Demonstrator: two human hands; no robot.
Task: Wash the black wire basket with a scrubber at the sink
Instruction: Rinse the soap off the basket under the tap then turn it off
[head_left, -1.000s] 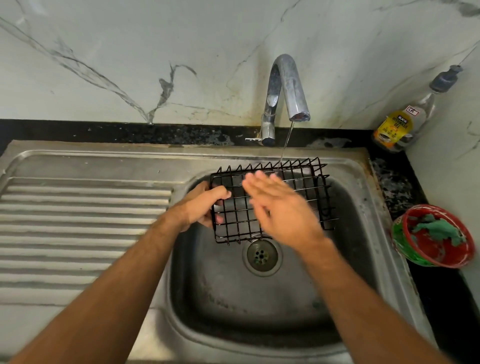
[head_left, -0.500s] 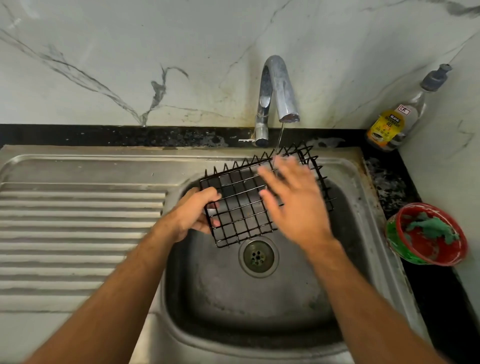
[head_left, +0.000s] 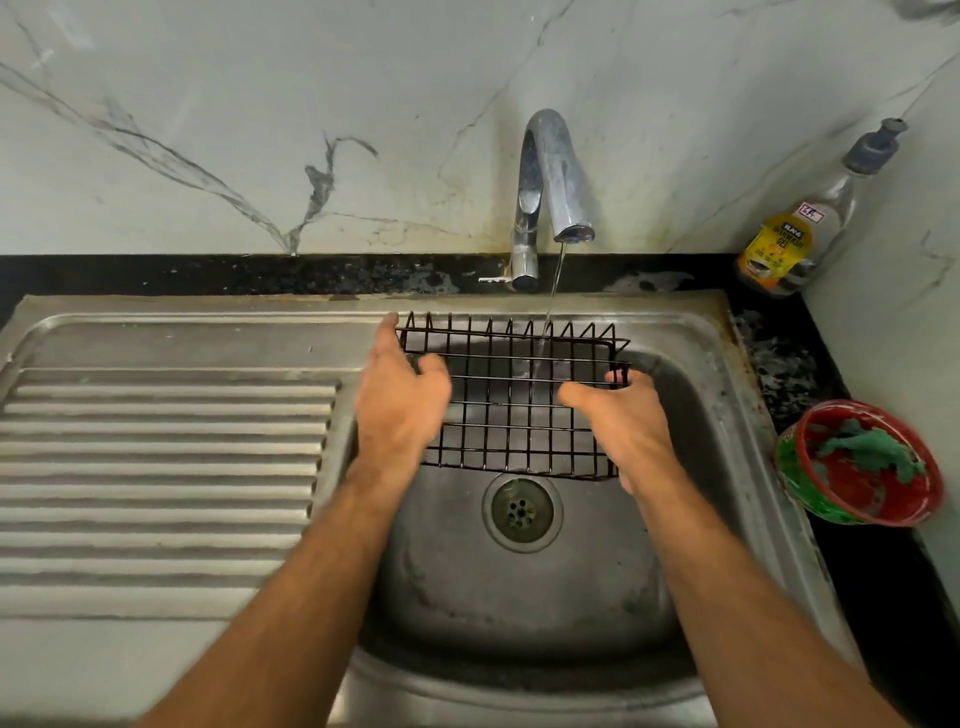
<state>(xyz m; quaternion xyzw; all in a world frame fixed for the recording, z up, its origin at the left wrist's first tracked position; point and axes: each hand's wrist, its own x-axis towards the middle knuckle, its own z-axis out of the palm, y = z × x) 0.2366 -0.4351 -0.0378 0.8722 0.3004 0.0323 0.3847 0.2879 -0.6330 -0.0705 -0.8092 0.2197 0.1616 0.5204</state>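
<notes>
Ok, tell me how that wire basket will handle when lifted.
The wire basket probably stays stiff: its welded grid looks straight between the left hand and right hand. Likely light, being mostly gaps. Possibly slippery, since the tap runs water on it.

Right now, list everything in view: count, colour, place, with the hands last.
wire basket: one, black, held over the sink basin under the tap's stream
tap: one, chrome, at the back wall, water running
sink: one, steel, ribbed drainboard to its left
drain: one, in the basin floor, below the basket
dish soap bottle: one, clear with yellow label, back right corner
bowl: one, red and green, on the right counter
scrubber: one, green, inside the bowl
left hand: grips the basket's left edge
right hand: grips the basket's right edge
</notes>
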